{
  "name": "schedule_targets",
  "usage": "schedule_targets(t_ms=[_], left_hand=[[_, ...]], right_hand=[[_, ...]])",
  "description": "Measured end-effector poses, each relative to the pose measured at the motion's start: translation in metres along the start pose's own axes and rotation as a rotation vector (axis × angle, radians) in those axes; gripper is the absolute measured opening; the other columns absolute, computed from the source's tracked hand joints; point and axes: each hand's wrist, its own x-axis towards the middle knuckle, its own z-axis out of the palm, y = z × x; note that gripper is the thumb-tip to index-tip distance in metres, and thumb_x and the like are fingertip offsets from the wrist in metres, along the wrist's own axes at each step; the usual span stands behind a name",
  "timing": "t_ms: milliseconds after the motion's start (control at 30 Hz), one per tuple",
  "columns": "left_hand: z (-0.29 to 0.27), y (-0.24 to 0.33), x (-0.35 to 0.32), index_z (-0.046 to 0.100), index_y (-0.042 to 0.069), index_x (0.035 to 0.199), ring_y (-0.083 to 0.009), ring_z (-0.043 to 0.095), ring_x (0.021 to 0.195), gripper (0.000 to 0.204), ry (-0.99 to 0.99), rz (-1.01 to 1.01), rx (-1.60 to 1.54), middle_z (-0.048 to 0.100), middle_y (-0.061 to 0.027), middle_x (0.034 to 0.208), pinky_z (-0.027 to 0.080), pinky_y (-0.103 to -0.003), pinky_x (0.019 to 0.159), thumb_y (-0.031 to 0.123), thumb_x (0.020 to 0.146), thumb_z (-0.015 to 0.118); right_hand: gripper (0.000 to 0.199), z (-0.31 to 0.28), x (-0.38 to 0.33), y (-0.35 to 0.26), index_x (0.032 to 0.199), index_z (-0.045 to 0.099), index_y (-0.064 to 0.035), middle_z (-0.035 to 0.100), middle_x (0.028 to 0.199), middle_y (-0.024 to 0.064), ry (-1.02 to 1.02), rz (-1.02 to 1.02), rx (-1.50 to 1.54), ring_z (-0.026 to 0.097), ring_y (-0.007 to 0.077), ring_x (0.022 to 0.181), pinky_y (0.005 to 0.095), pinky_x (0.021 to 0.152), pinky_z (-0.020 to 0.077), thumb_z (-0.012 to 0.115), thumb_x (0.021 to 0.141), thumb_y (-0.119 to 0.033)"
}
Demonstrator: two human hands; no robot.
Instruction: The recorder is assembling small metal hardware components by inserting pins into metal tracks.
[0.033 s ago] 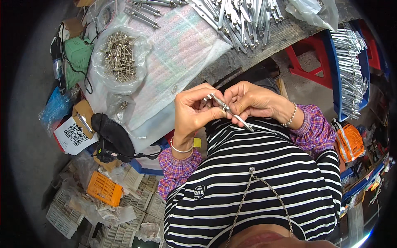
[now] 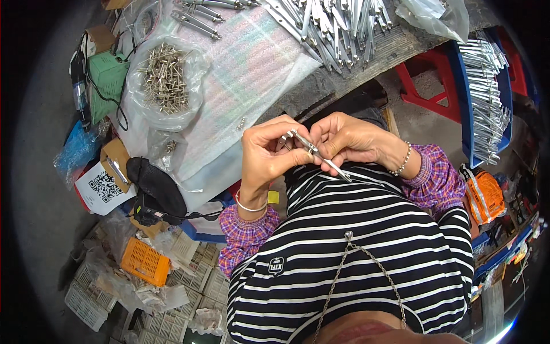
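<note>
Pinching a slim metal rod (image 2: 315, 152) between them, the left hand (image 2: 264, 155) and right hand (image 2: 355, 139) meet just below the counter (image 2: 344, 74) edge, near a bag of screws (image 2: 165, 77).

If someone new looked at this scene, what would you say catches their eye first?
First, the two hands at centre: the left hand and right hand together pinch a slim metal piece just above a striped shirt. Next, the clear bag of metal rivets at upper left on the table, and the heap of silvery metal strips along the top edge.
</note>
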Motion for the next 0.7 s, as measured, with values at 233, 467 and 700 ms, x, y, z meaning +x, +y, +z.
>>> schedule_targets(t_ms=[233, 467, 700], left_hand=[[-0.003, -0.008, 0.001, 0.065, -0.006, 0.084, -0.0108, 0.057, 0.067, 0.024, -0.016, 0.002, -0.116, 0.061, -0.0085, 0.079, 0.042, -0.019, 0.057, -0.01, 0.062, 0.072], [-0.001, -0.009, 0.001, 0.063, -0.006, 0.089, -0.0111, 0.059, 0.071, 0.027, 0.04, -0.028, -0.164, 0.061, -0.0076, 0.081, 0.044, -0.02, 0.061, -0.012, 0.065, 0.071], [0.002, -0.008, 0.0, 0.063, -0.004, 0.09, -0.0073, 0.055, 0.071, 0.027, 0.158, -0.003, -0.029, 0.059, -0.0043, 0.08, 0.043, -0.019, 0.062, -0.012, 0.065, 0.07]], right_hand=[[0.01, 0.004, -0.001, -0.001, 0.085, 0.057, 0.0041, 0.063, 0.077, 0.0142, 0.01, -0.056, -0.037, 0.066, 0.0192, 0.063, 0.0288, 0.055, 0.0584, 0.062, 0.077, 0.006], [0.017, 0.002, 0.0, -0.003, 0.096, 0.059, 0.0023, 0.063, 0.083, 0.0111, 0.052, -0.123, -0.086, 0.063, 0.0149, 0.069, 0.0268, 0.06, 0.0566, 0.061, 0.08, 0.002], [0.03, -0.003, 0.0, 0.001, 0.106, 0.058, 0.0016, 0.063, 0.084, 0.0083, 0.052, -0.159, -0.104, 0.062, 0.0133, 0.067, 0.0236, 0.06, 0.0538, 0.067, 0.078, -0.005]])
